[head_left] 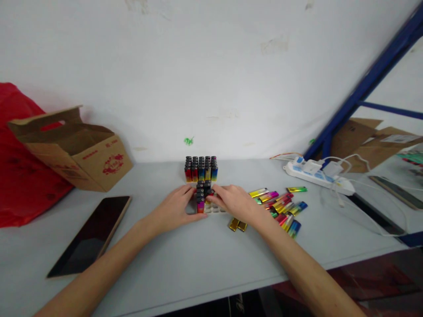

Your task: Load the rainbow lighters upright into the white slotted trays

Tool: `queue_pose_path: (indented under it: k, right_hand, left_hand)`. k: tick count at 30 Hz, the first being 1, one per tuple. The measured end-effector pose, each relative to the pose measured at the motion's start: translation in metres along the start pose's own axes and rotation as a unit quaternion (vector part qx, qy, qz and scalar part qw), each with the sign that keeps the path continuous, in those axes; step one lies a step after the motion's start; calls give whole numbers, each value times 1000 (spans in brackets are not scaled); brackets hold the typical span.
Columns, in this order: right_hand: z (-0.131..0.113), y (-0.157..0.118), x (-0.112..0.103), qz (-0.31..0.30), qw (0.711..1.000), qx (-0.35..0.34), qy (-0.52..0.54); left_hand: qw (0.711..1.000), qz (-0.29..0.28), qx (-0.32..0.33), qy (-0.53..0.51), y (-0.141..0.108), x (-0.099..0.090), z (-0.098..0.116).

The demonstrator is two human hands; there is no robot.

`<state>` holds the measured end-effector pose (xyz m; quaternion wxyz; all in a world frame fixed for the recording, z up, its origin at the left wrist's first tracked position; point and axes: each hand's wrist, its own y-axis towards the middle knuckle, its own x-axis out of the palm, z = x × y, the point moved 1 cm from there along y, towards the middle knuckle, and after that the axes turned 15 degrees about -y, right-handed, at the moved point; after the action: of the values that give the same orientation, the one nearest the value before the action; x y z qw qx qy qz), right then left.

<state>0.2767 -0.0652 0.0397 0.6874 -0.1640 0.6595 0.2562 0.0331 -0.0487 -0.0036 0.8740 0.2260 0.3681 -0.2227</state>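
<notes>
A pale tray with cells (216, 210) lies in front of me, and black-topped lighters (200, 206) stand upright in its left part. My left hand (178, 208) is closed around the tray's left end, its thumb along the front edge. Over the tray, my right hand (235, 200) pinches a lighter (210, 193) beside the standing ones; the fingers hide most of it. Behind the tray stands a block of upright lighters (201, 169) in several rows. Shiny coloured lighters (280, 204) lie loose to the right, and two gold pieces (238, 224) lie near my right wrist.
On the left are a dark tablet (90, 233), an open cardboard box (76, 152) and a red bag (23, 176). A white power strip (319, 177) with cables, a dark phone (376, 213) and a blue metal frame (360, 90) are at the right. The wall closes off the back.
</notes>
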Motion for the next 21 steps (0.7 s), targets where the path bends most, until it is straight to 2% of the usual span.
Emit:
queue_pose_path:
  k: [2, 4, 7, 9, 11, 13, 15, 18, 21]
  right_hand:
    - [-1, 0, -1, -6, 1000, 6, -17]
    - [6, -2, -6, 0, 1000, -7, 11]
    - [31, -13, -20, 56, 989, -12, 136]
    - [53, -25, -31, 100, 978, 3, 184]
    - [70, -40, -35, 80, 980, -6, 183]
    - [79, -53, -31, 27, 983, -30, 182]
    - [82, -62, -20, -14, 982, -49, 183]
    - [81, -66, -3, -33, 984, -54, 168]
    - [79, -61, -1, -57, 987, -67, 136]
  left_hand:
    - [1000, -2, -6, 5, 0, 0, 1]
    - [1000, -2, -11, 7, 1, -1, 2]
    - [1000, -3, -13, 6, 1, -1, 2]
    - [1000, -2, -14, 10, 1, -1, 1]
    - [1000, 0, -12, 16, 1, 0, 1]
    - [1000, 2, -13, 19, 1, 1, 1]
    - [1000, 3, -17, 23, 1, 3, 3]
    - [999, 1, -25, 23, 1, 2, 5]
    - [1000, 6, -26, 14, 1, -2, 6]
